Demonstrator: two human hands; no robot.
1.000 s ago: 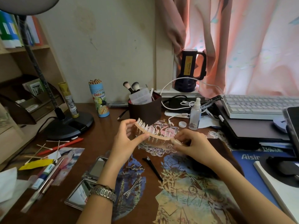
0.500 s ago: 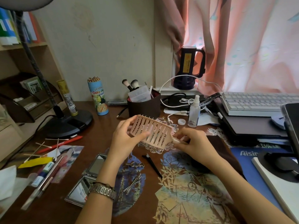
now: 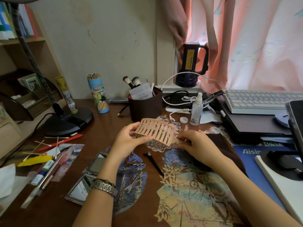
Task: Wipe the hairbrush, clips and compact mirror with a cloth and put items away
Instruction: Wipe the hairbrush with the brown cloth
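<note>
I see the peach-coloured plastic hairbrush with a slotted back held above the dark wooden desk, its back side turned up to me. The left hand grasps the far end of the brush head, the thumb under the near edge and the fingers curled over the top. The right hand pinches the handle end with curled fingers. Under the right hand lies a dark brown cloth, touching the wrist.

Nearer to me than the hairbrush, on the desk, lies a long black hair clip. Just left of it is a small silver wavy clip, and further towards me a bunch of thin metal hair pins. Left of these, partly hidden by the left forearm, the open silver compact mirror lies flat with both glasses up.

Behind the hairbrush stands a dark brown round holder with makeup brushes. Right of this holder stands a small clear spray bottle, its white cap just beside it.
</note>
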